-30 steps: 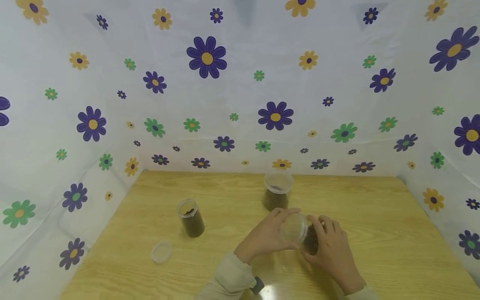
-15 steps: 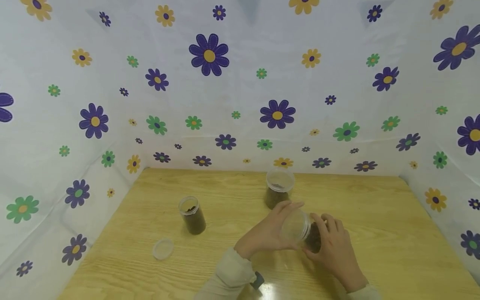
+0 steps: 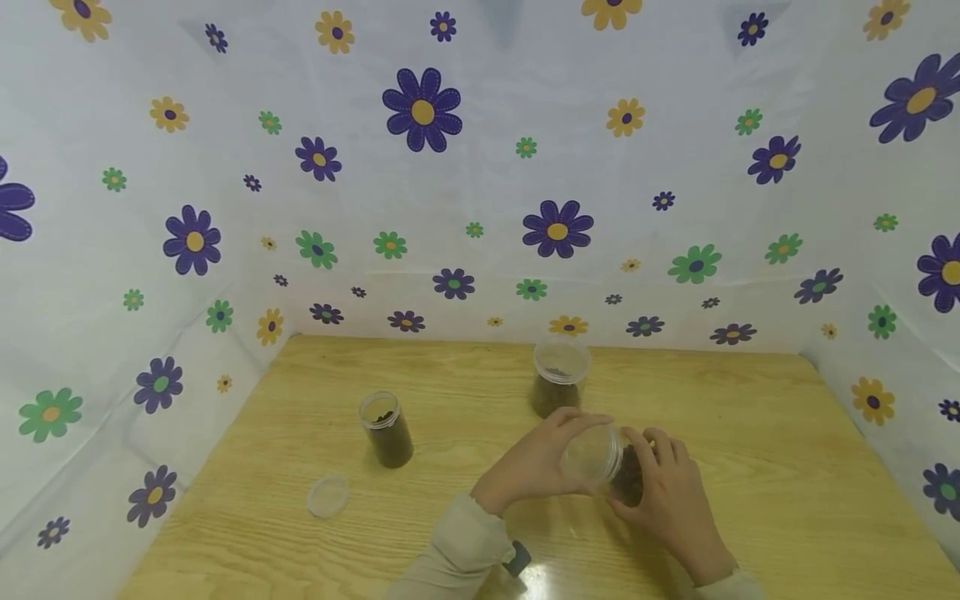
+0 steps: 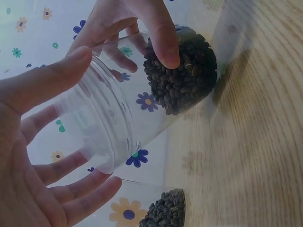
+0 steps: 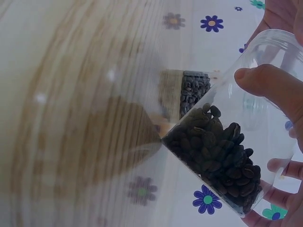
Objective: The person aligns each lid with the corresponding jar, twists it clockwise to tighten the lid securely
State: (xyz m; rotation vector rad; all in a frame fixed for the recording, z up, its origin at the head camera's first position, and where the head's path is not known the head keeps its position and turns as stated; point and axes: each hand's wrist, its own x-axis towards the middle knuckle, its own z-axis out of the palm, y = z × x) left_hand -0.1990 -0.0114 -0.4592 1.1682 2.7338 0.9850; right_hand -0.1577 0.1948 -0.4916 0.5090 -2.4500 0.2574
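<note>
A clear jar, part filled with dark coffee beans, is tilted just above the wooden table with its mouth end to the left. My right hand grips the jar's body, thumb and fingers spread round the clear wall. My left hand holds the clear lid at the mouth end, thumb on one side and fingers on the other. The beans lie heaped toward the jar's base. Behind the hands, a second jar with dark contents stands upright.
An upright clear jar, nearly full of dark contents, stands uncovered to the left on the wooden table. Near it a round translucent lid lies flat. White flower-patterned sheets enclose the table at the back and both sides.
The head view has shifted slightly. Both hands keep their hold on the tilted jar and lid, with only small movements. The other jars and the loose lid stay in place.
</note>
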